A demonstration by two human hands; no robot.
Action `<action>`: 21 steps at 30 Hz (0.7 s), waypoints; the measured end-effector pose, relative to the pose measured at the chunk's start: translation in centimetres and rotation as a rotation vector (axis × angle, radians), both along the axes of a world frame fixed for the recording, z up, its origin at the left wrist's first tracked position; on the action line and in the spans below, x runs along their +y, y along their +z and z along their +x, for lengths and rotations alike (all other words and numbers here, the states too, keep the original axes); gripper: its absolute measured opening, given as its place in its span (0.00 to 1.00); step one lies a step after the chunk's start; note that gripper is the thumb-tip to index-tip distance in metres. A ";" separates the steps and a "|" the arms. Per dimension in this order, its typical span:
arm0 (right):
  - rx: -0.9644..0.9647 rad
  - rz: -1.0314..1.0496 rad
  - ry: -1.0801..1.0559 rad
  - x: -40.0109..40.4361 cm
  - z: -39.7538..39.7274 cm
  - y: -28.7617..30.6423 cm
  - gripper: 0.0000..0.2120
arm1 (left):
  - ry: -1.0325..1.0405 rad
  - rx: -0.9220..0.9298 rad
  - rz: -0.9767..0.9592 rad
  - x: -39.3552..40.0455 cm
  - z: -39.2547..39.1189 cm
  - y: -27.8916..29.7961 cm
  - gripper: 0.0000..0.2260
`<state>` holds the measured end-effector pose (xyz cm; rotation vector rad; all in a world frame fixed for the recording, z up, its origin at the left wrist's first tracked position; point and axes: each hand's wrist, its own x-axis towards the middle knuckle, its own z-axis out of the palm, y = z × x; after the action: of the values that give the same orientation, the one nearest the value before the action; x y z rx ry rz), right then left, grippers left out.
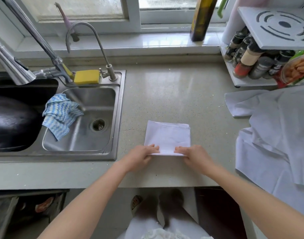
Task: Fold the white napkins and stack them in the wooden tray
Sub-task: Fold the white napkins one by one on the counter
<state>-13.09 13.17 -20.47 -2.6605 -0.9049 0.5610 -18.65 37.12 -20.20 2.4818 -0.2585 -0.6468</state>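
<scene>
While both hands grip the near edge of the folded napkin (167,137), everything waits on the next fold. That napkin lies flat on the counter (173,94), just to the right of the sink (82,121), directly ahead of the person. Left hand (141,156) pinches the near-left corner, fingers on top and thumb seemingly tucked under; right hand (194,156) does the same at the near-right corner — the two hands sit close together but not touching, a strip of cloth showing between them.

Here's the relation that matters: the napkin stretches away from the hands toward the window, roughly square, perhaps a shade wider than it is deep, with its thick layered edge on the far side. Each hand is equally near its own corner, so neither has the advantage. My read is that the near edge would be lifted and carried forward onto the far edge, or the whole piece picked up.

Well to the right of the sink, beyond the folded one, a heap of unfolded napkins (275,135) sprawls over the counter's end — plenty left to do. No wooden tray shows anywhere in this view, so where the stack will go I cannot say.
</scene>
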 end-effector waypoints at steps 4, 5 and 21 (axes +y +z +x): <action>0.281 0.206 -0.390 -0.1 2.8 0.7 0.16 | 0.498 0.007 -0.151 0.8 1.7 0.0 0.14; 0.295 0.214 -0.462 0.1 3.4 0.6 0.17 | 0.532 -0.012 -0.099 0.6 2.4 -0.1 0.14; 0.099 0.153 -0.715 2.5 4.1 -1.8 0.14 | 0.518 -0.224 0.365 -1.3 6.4 -2.2 0.19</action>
<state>-9.01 15.64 -22.29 -2.5397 0.0587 0.4130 -12.29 35.86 -22.37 2.8017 0.4510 -0.2082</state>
